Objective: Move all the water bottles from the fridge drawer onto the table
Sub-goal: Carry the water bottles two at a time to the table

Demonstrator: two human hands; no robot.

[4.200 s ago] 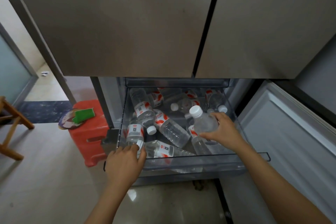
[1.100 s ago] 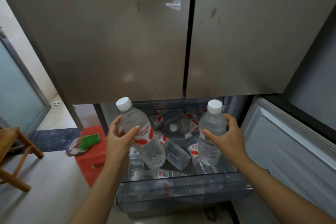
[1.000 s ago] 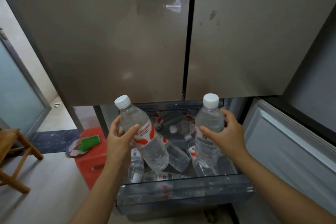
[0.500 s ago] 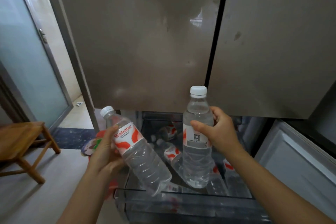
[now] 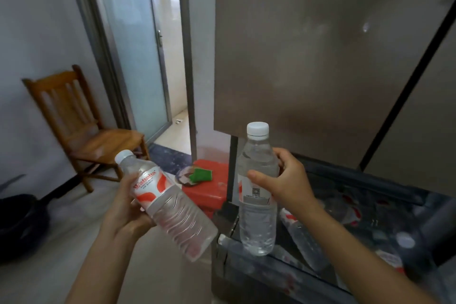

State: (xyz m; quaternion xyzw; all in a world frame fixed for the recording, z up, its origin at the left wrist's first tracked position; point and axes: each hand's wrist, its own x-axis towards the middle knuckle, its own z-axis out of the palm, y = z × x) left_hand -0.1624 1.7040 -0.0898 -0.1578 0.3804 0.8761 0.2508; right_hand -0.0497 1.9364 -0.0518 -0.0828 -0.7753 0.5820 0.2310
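My left hand grips a clear water bottle with a red-and-white label and white cap, tilted with the cap up and to the left. My right hand holds a second water bottle upright by its upper body, above the left front corner of the open fridge drawer. Several more bottles lie on their sides inside the drawer at the lower right, blurred. No table is in view.
Closed fridge doors fill the upper right. A red plastic stool with a green sponge stands beside the fridge. A wooden chair is by the left wall, a glass door behind it, and a dark pan low at the left edge.
Both hands lifted one bottle each out of the drawer and raised them. The view has swung left, away from the fridge, bringing the chair and glass door into sight.
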